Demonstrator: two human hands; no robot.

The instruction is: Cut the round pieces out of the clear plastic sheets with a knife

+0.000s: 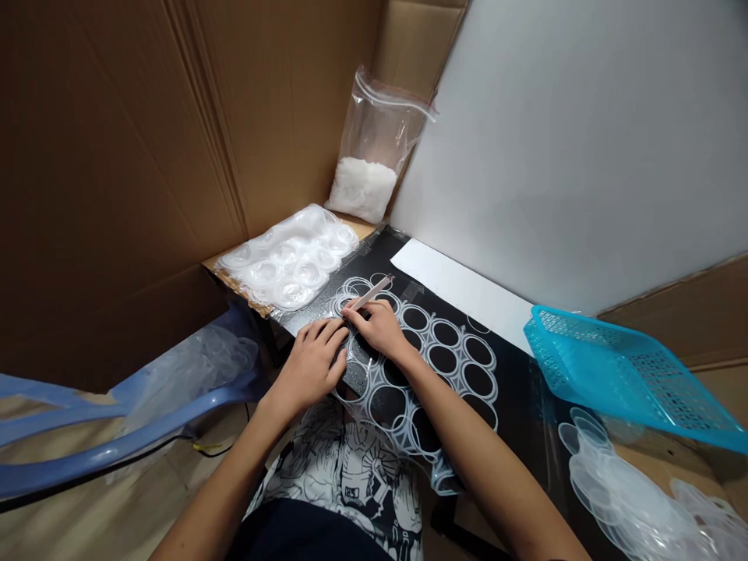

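Note:
On the black table lies a clear plastic sheet with rows of round holes and pale rims. My right hand is closed around a thin, whitish stick-like tool, whose dark far end points up and away to the right. Whether that tool has a blade I cannot tell. Beside it, my left hand rests flat with fingers spread on the sheet's left edge. The fingertips of both hands are close together near the sheet's upper left corner.
A stack of uncut-looking clear sheets lies at the left on cardboard. Behind it stands a zip bag with white material. A blue basket is at right, near loose clear discs. A blue plastic chair stands left.

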